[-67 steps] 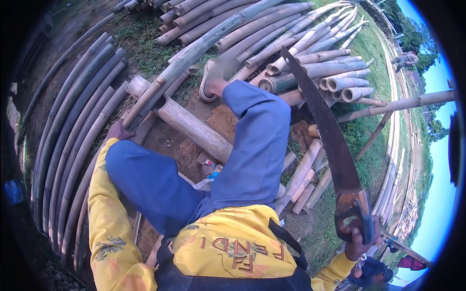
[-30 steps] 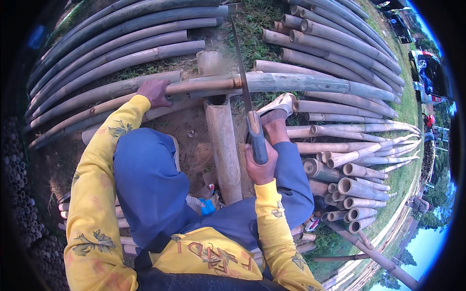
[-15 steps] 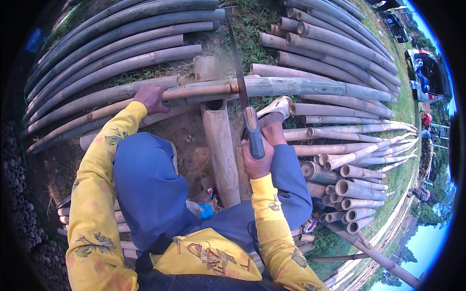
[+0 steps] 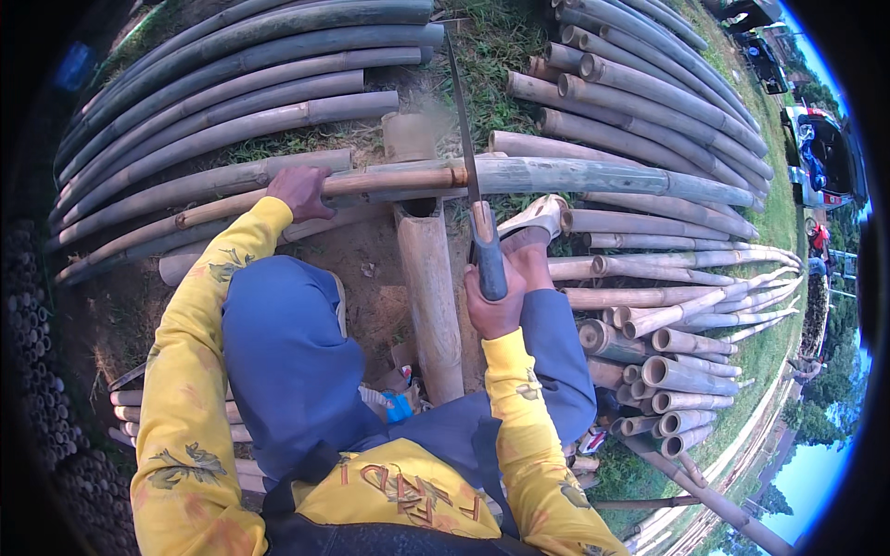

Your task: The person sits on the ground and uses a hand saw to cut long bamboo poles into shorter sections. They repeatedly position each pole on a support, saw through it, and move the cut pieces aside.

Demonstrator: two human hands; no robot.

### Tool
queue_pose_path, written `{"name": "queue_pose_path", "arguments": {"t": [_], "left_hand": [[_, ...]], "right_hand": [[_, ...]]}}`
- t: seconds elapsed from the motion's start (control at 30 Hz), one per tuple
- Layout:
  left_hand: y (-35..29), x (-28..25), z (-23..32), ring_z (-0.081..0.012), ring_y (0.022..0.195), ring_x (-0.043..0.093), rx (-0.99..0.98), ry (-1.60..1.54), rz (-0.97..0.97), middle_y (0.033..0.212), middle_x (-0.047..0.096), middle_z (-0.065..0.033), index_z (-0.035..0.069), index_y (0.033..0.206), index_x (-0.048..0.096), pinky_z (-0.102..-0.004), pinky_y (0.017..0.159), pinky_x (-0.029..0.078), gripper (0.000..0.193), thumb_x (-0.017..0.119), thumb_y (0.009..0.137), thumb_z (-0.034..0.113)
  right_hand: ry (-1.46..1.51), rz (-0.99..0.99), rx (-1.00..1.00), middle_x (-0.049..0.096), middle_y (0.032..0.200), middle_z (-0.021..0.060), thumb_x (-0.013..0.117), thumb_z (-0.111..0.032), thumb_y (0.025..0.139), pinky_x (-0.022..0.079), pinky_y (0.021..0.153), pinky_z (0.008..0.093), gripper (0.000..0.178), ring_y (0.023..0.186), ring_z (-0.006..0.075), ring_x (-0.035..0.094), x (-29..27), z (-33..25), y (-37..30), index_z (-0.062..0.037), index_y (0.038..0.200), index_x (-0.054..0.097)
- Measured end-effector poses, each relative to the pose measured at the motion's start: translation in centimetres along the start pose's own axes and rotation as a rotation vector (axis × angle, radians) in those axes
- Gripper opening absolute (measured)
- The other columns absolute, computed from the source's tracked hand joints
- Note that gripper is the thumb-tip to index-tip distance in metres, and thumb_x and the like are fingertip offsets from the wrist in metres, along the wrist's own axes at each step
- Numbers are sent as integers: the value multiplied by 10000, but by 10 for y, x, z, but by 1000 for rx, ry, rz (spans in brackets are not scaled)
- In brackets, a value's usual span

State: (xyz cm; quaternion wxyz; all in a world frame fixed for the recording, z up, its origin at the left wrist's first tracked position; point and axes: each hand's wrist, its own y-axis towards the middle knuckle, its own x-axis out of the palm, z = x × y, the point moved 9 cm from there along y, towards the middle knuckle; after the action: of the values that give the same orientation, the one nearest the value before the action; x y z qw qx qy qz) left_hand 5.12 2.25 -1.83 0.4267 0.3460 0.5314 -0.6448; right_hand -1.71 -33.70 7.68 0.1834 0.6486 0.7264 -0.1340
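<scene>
A long bamboo pole (image 4: 593, 176) lies crosswise in front of me, brown on its left stretch and grey-green on its right. My left hand (image 4: 298, 192) is closed around the brown stretch. In my right hand (image 4: 496, 304) is the dark and wooden handle of a handsaw (image 4: 463, 116), whose long blade points away from me and crosses the pole beside a brown joint. Below the pole, close to the blade, a thick upright-leaning bamboo post (image 4: 429, 306) shows its hollow end. How deep the blade sits in the pole I cannot tell.
Bamboo poles (image 4: 250, 79) are stacked at far left, with more poles (image 4: 658, 102) at far right. Cut bamboo pieces (image 4: 681, 371) pile up on the right. My foot in a light clog (image 4: 540, 218) rests near the saw. A vehicle (image 4: 816, 157) stands at far right.
The whole view has shifted slightly to the right and down. The saw has slid a little away from me across the pole; my left hand keeps its hold.
</scene>
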Motion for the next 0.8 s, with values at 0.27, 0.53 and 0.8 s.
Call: {"name": "queue_pose_path", "arguments": {"t": [0.27, 0.53, 0.8], "left_hand": [[-13, -26, -6, -358, 924, 658, 298, -122, 485, 946, 629, -127, 84, 968, 601, -480, 763, 528, 387, 804, 837, 386], [59, -95, -66, -342, 1050, 612, 37, 84, 707, 1050, 615, -120, 94, 1107, 567, -459, 897, 483, 346, 779, 865, 220], [33, -62, 13, -360, 1150, 604, 145, -240, 312, 1193, 628, -160, 55, 1312, 560, -473, 1015, 460, 721, 846, 794, 468]], "right_hand": [[69, 90, -82, 626, 705, 159, 742, -88, 839, 513, 631, 376, 132, 598, 274, 625, 1, 7, 16, -17, 892, 643], [75, 99, -82, 641, 770, 195, 733, -139, 849, 510, 652, 408, 206, 654, 356, 628, -6, 3, 11, -12, 986, 646], [36, 103, -53, 623, 777, 223, 721, -139, 832, 501, 657, 438, 192, 676, 409, 609, -9, 7, 5, -20, 951, 629]]}}
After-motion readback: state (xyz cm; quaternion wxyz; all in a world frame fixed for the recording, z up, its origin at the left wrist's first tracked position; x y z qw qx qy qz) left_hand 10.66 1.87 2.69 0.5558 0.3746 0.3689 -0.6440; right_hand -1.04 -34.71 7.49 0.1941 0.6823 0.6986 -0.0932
